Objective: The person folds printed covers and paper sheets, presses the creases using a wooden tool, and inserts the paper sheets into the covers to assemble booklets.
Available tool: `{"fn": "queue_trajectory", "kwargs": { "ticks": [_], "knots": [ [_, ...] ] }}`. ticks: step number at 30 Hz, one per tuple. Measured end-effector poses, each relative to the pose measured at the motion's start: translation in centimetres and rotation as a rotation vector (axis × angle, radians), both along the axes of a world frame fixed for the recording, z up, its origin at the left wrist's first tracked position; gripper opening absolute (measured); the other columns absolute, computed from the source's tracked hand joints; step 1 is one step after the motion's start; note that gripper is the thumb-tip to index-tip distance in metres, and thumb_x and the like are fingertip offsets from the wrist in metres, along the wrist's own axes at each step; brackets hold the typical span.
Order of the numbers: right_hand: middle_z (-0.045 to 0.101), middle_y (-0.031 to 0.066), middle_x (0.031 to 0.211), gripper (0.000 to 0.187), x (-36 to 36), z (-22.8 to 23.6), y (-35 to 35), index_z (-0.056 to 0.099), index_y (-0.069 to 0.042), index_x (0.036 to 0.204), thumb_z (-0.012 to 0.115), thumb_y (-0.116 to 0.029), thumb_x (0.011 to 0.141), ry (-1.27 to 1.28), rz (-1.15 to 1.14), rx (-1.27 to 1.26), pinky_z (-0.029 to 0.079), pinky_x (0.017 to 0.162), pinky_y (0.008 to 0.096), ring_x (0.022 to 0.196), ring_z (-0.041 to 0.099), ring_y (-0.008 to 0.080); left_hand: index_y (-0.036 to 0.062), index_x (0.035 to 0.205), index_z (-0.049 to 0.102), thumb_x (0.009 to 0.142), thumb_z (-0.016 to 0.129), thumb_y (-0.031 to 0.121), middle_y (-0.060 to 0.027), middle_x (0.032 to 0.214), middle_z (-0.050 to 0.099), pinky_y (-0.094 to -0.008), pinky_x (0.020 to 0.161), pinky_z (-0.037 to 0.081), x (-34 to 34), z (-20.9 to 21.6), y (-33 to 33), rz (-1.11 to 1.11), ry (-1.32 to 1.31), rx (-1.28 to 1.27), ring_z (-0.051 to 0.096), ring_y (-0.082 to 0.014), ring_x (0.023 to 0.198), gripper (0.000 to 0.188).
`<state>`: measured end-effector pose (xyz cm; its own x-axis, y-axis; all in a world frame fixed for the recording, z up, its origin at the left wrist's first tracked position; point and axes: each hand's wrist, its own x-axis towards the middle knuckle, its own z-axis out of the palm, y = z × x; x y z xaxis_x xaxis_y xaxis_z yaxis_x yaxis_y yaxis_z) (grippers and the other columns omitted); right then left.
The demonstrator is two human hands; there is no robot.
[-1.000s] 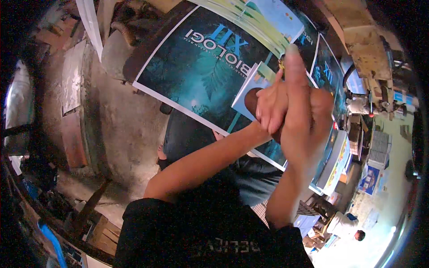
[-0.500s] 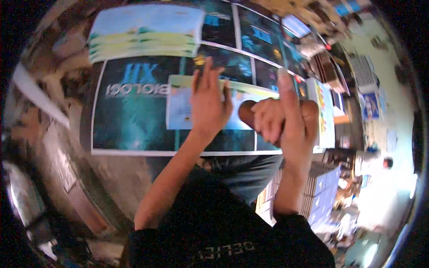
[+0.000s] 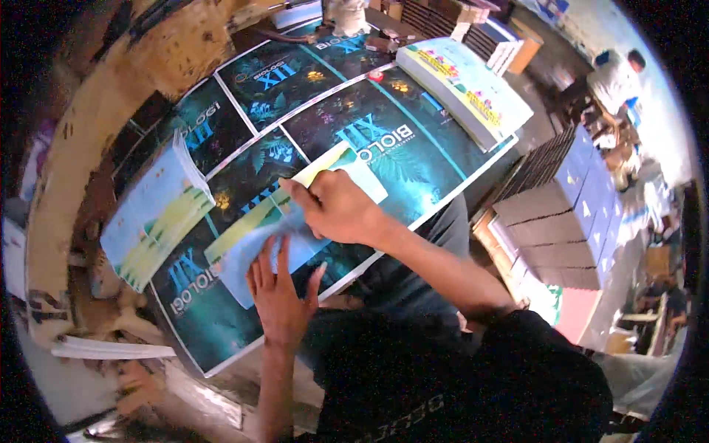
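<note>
A long printed sheet (image 3: 238, 258) with a pale blue and green landscape lies across a work surface covered in dark teal printed sheets (image 3: 421, 159). My left hand (image 3: 279, 299) rests on its blue part with fingers spread and the thumb apart. Closed in a fist, my right hand (image 3: 343, 210) presses on the middle of the sheet, to the right of my left hand. Whatever it may grip is hidden under the fingers. Left of the sheet lies a stack of similar landscape sheets (image 3: 159, 218).
A thick stack of pale, colourful prints (image 3: 469, 92) stands at the far right of the surface. Right of the table are tall piles of blue-covered books (image 3: 565, 214). A person (image 3: 619, 83) is in the right background. A wooden panel (image 3: 63, 192) borders the left.
My view has turned, so the table lies slanted. Both hands, above the sheet and blurred before, are now down on it. My right thumb, which pointed up, lies lower along the fist.
</note>
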<state>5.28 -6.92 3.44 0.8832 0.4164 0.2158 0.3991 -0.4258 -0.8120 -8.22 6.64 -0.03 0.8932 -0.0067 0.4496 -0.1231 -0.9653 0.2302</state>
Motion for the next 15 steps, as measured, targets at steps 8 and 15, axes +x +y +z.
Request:
{"fn": "queue_trajectory", "kwargs": {
  "ticks": [8,15],
  "knots": [
    [0.059,0.0080,0.052,0.076,2.5,3.2,-6.8,0.062,-0.004,0.053,0.053,-0.069,0.090,0.394,-0.342,0.217,0.050,0.054,0.0359,0.051,0.060,0.0174,0.0024,0.119,0.061,0.086,0.072,0.036,-0.0171,0.114,0.064,-0.0416,0.083,0.056,1.9,-2.7,3.0,-0.125,0.024,0.173,0.064,-0.0328,0.104,0.048],
    [0.051,0.0052,0.049,0.073,6.0,-0.1,-13.7,0.055,-0.005,0.052,0.048,-0.063,0.095,0.274,-0.553,0.272,0.035,0.052,0.0308,0.048,0.045,0.0149,0.0049,0.109,0.067,0.093,0.064,0.023,-0.0157,0.101,0.071,-0.0393,0.074,0.057,7.2,1.6,9.1,-0.330,0.346,0.146,0.069,-0.0298,0.094,0.025]
  ]
}}
